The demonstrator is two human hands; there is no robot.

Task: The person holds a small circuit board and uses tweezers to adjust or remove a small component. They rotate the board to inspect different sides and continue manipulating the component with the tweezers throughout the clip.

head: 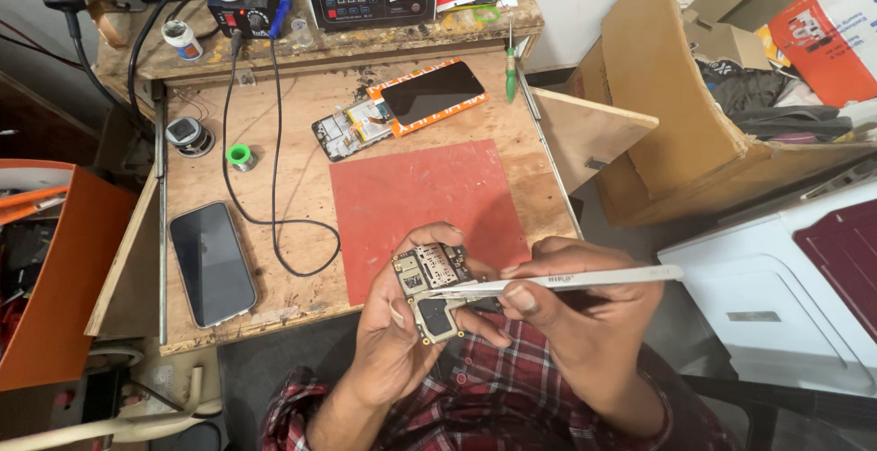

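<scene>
Left hand (393,341) holds a phone board (434,291) in a closed grip; right hand (585,323) pinches tweezers (566,279), tips on the board, probing a part. Steady, fine tip control is needed.

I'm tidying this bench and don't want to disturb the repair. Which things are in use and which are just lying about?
In use: circuit board in left hand; tweezers in right hand.

Lying about: dark phone, opened phone, orange-edged screen, red mat, green screwdriver.

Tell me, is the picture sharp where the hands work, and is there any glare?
Head view: the circuit board and tweezers are sharp under even light; the dark phone reflects a soft sheen; the edges bend from the wide lens.
</scene>
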